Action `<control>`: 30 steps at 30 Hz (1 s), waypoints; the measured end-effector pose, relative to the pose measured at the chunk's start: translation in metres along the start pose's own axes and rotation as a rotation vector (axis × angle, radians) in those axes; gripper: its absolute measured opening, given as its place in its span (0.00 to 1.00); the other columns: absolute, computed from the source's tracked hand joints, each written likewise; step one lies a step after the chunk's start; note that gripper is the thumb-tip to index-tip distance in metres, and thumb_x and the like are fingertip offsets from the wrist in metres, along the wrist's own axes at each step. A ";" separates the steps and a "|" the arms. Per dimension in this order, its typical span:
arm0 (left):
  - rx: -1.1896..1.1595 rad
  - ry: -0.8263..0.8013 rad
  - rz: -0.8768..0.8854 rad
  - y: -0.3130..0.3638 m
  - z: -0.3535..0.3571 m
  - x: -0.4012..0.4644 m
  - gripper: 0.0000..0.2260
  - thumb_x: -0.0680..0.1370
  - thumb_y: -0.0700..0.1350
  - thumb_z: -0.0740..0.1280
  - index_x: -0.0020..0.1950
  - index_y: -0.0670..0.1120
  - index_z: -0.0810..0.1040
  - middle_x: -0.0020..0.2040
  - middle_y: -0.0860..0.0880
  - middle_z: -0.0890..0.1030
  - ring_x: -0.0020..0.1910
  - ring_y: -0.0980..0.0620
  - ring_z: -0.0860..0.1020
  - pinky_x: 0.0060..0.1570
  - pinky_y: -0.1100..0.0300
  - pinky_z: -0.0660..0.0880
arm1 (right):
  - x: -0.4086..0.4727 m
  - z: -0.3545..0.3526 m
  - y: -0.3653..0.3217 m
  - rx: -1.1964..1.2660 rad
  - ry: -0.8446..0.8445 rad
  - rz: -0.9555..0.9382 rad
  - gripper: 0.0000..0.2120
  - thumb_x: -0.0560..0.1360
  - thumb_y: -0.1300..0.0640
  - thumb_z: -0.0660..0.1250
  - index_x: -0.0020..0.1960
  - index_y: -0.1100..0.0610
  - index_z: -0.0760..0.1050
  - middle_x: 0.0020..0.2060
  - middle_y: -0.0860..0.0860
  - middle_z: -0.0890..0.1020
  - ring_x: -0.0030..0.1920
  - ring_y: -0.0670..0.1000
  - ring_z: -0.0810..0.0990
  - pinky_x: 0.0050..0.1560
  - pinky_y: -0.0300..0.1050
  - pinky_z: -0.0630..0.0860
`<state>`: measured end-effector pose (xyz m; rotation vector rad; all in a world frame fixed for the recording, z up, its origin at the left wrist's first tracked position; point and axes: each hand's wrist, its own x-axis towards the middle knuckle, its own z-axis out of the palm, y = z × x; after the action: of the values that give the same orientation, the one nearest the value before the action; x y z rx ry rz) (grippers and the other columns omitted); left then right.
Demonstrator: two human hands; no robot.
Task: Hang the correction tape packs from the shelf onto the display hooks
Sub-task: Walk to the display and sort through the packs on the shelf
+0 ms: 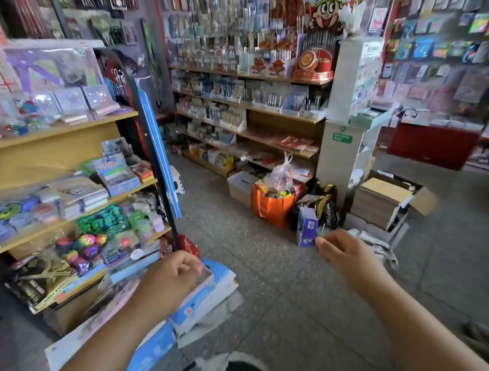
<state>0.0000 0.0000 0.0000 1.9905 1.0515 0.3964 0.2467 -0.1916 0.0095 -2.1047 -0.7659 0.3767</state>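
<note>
My left hand (173,276) is low at the end of the wooden shelf unit (67,132), fingers curled around a clear correction tape pack (207,278) with a pink edge. My right hand (345,253) is stretched out over the floor, thumb and fingers pinched on a small blurred bluish pack (320,236). The pegboard wall of display hooks (196,28), full of hanging stationery, is far ahead at the back. A black wire rack (130,70) stands at the shelf unit's end.
Blue boards (159,150) lean against the shelf end, and flat packs (200,306) lie stacked on the floor below my left hand. An orange bag (270,207), a small paper bag (307,227) and cardboard boxes (381,203) crowd the floor by a white pillar (344,151).
</note>
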 end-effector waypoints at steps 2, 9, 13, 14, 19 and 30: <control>0.070 -0.004 0.027 -0.003 -0.002 0.007 0.03 0.80 0.49 0.65 0.48 0.56 0.77 0.47 0.54 0.82 0.44 0.52 0.82 0.38 0.61 0.75 | 0.004 0.002 -0.004 -0.106 -0.011 -0.043 0.10 0.76 0.42 0.63 0.45 0.47 0.75 0.39 0.49 0.81 0.36 0.48 0.78 0.38 0.46 0.74; 0.141 -0.046 0.033 -0.014 0.004 0.029 0.02 0.80 0.51 0.65 0.51 0.56 0.76 0.47 0.57 0.80 0.42 0.58 0.80 0.33 0.68 0.69 | 0.015 0.019 -0.006 -0.215 0.004 -0.089 0.12 0.75 0.39 0.61 0.51 0.45 0.73 0.44 0.43 0.79 0.43 0.43 0.77 0.47 0.47 0.79; 0.152 -0.064 0.043 -0.011 0.014 0.050 0.07 0.80 0.50 0.65 0.56 0.52 0.77 0.46 0.56 0.81 0.41 0.55 0.80 0.32 0.65 0.71 | 0.030 0.025 -0.003 -0.208 0.021 -0.086 0.15 0.74 0.37 0.60 0.52 0.46 0.73 0.44 0.44 0.79 0.44 0.44 0.77 0.47 0.49 0.79; 0.153 -0.071 0.041 -0.010 0.017 0.055 0.07 0.80 0.50 0.65 0.56 0.52 0.77 0.45 0.56 0.81 0.40 0.54 0.80 0.32 0.64 0.72 | 0.034 0.025 -0.001 -0.197 0.030 -0.084 0.15 0.73 0.37 0.60 0.52 0.46 0.73 0.44 0.44 0.79 0.44 0.44 0.78 0.48 0.50 0.79; 0.237 -0.075 0.052 0.000 0.033 0.091 0.07 0.80 0.53 0.64 0.56 0.55 0.76 0.46 0.58 0.81 0.41 0.56 0.80 0.35 0.62 0.74 | 0.071 0.023 0.008 -0.201 0.039 -0.085 0.15 0.74 0.38 0.60 0.52 0.47 0.73 0.44 0.46 0.79 0.43 0.46 0.78 0.47 0.52 0.79; 0.258 0.000 -0.017 0.070 0.104 0.222 0.07 0.79 0.55 0.64 0.56 0.56 0.76 0.48 0.58 0.81 0.45 0.59 0.79 0.48 0.57 0.76 | 0.243 -0.021 0.047 -0.171 0.003 -0.167 0.13 0.74 0.38 0.61 0.53 0.44 0.71 0.42 0.41 0.78 0.42 0.40 0.77 0.40 0.42 0.77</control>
<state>0.2327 0.1000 -0.0292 2.2060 1.1671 0.2619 0.4623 -0.0698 -0.0140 -2.1789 -0.9941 0.2235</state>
